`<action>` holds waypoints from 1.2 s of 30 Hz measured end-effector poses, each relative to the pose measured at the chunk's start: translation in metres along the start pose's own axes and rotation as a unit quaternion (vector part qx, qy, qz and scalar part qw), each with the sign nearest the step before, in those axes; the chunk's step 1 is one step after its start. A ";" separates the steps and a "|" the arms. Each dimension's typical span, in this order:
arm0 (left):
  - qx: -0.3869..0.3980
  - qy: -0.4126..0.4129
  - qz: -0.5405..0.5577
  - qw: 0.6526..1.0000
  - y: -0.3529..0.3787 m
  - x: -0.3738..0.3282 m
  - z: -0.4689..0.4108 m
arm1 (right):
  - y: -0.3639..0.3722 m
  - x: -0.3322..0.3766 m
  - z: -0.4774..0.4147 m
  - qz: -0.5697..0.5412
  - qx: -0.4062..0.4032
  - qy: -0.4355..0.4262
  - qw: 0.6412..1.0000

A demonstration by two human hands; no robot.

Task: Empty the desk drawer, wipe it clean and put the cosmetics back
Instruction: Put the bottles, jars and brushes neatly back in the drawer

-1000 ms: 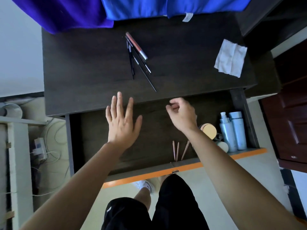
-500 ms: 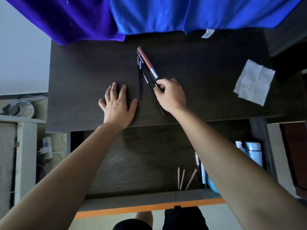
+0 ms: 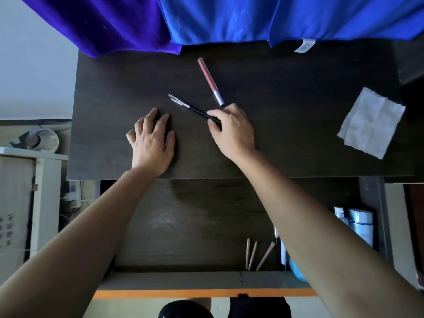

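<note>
Hands are both up on the counter right now. Right hand has its fingers pinched around a little bundle of thin black cosmetic pencils, gripping the near end while the silver-tipped ends point off toward the far left and look to sit on or just above the wood. Just beyond that hand lies a pink lip gloss tube with a silver cap, angled toward the back edge, its cap end nearly touching the knuckles. Left hand is flat on the counter near the front edge, fingers spread and loose, holding nothing.

Folded white wipe sits near the right edge, well apart from everything else. Purple and blue cloths hang over the back edge.

Drawer is pulled out below the front edge, mostly bare on the left. At its right end, three pinkish-brown pencils lie near the front wall and light blue bottles stand in the right corner, partly hidden by the right forearm.
</note>
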State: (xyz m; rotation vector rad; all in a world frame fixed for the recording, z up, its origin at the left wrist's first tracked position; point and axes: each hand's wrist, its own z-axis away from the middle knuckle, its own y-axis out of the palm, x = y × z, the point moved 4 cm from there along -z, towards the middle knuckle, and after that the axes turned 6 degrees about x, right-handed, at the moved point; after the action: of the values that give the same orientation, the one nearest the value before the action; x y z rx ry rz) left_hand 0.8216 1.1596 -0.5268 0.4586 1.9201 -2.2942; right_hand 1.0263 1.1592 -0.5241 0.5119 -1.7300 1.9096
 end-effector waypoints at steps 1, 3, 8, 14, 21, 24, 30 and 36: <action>-0.002 0.001 0.002 1.000 0.001 0.001 0.000 | -0.003 -0.005 0.003 0.000 0.007 -0.015 1.000; -0.008 0.001 0.007 1.000 0.002 0.001 0.001 | -0.009 -0.016 0.010 0.003 0.025 -0.038 0.999; -0.012 0.021 0.021 0.999 -0.002 -0.008 0.001 | -0.020 -0.025 0.011 -0.008 0.077 -0.027 0.997; 0.005 0.031 0.016 0.999 0.002 -0.014 0.005 | -0.029 -0.024 0.008 -0.037 0.102 0.003 0.994; 0.001 0.061 0.017 0.998 0.004 -0.030 0.009 | -0.059 -0.047 0.021 -0.157 0.066 0.062 0.983; 0.016 0.143 -0.020 0.989 0.006 -0.053 0.002 | -0.072 -0.066 0.029 -0.181 0.051 0.093 0.978; 0.021 0.229 -0.103 0.968 0.013 -0.089 -0.018 | -0.080 -0.102 0.045 -0.207 0.024 0.142 0.968; 0.088 0.197 -0.117 0.969 0.021 -0.100 -0.017 | -0.079 -0.107 0.050 -0.248 0.013 0.160 0.955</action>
State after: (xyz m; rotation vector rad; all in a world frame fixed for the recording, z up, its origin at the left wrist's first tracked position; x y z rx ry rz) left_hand 0.9243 1.1620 -0.5188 0.8004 2.0399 -2.7098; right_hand 1.1559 1.1015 -0.5182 0.5492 -1.2292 1.5519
